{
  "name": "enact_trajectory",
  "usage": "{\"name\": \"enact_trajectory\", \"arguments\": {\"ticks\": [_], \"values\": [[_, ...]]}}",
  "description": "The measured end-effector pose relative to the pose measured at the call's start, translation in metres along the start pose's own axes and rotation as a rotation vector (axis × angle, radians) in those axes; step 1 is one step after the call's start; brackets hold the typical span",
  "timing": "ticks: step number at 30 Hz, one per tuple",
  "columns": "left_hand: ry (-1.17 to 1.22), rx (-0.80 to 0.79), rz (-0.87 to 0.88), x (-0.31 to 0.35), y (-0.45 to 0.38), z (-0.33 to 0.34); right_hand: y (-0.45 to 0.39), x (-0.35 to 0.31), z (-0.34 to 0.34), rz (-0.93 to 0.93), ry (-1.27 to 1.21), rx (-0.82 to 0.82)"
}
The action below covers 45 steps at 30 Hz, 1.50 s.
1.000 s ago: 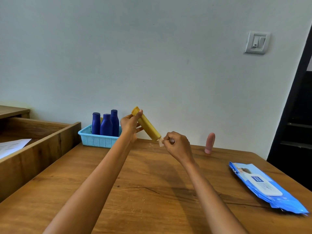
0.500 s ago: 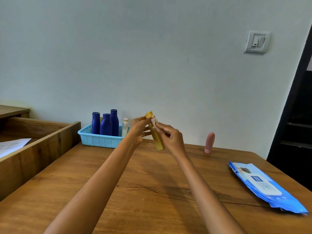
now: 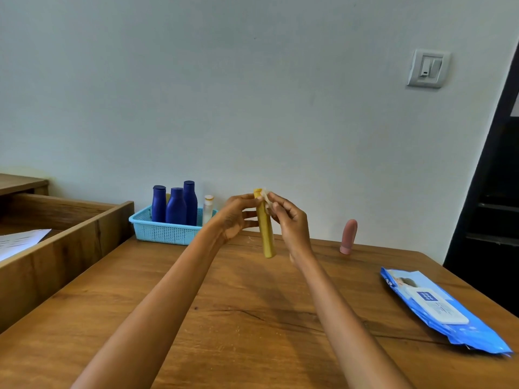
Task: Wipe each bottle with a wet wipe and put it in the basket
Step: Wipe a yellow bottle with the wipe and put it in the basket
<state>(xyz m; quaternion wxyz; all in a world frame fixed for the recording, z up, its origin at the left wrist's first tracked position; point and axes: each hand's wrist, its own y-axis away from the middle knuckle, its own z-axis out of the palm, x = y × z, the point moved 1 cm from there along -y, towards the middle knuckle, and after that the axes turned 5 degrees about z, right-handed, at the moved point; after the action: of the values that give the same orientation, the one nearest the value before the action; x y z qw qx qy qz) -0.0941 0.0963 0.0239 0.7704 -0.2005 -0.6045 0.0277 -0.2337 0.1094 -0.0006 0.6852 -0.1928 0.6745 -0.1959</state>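
Our left hand pinches yellow bottle near cap, upright above table. Our right hand pinches wet wipe against top. Bottle probably light, rigid, slick when damp; grip mid-body. Basket far left.

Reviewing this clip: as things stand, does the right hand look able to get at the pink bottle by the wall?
Probably yes, once freed: the right hand pinches a wipe against the yellow bottle, and only bare table shows between it and the upright pink bottle.
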Motion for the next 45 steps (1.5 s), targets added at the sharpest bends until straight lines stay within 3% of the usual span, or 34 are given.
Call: {"name": "enact_trajectory", "arguments": {"ticks": [7,15,24,28,35,41,45], "values": [[-0.013,-0.044,0.068,-0.001,0.0,0.003,-0.004,0.009,0.002,0.099,0.214,0.05],[0.048,0.217,0.117,0.001,-0.003,-0.004,0.002,0.012,0.002,0.006,0.356,0.026],[0.116,0.418,0.098,0.003,-0.006,-0.028,0.008,0.027,-0.003,0.122,0.547,-0.034],[0.114,0.403,0.073,0.001,-0.006,-0.023,0.006,0.021,-0.004,0.179,0.39,0.085],[0.021,0.462,0.117,0.0,-0.003,-0.022,0.008,0.015,0.003,0.259,0.264,-0.063],[-0.026,0.578,0.172,0.008,0.0,-0.031,0.008,0.011,0.01,0.245,0.113,-0.036],[-0.235,0.636,0.28,0.023,0.0,-0.052,-0.002,0.007,0.028,0.226,-0.007,-0.005]]}}
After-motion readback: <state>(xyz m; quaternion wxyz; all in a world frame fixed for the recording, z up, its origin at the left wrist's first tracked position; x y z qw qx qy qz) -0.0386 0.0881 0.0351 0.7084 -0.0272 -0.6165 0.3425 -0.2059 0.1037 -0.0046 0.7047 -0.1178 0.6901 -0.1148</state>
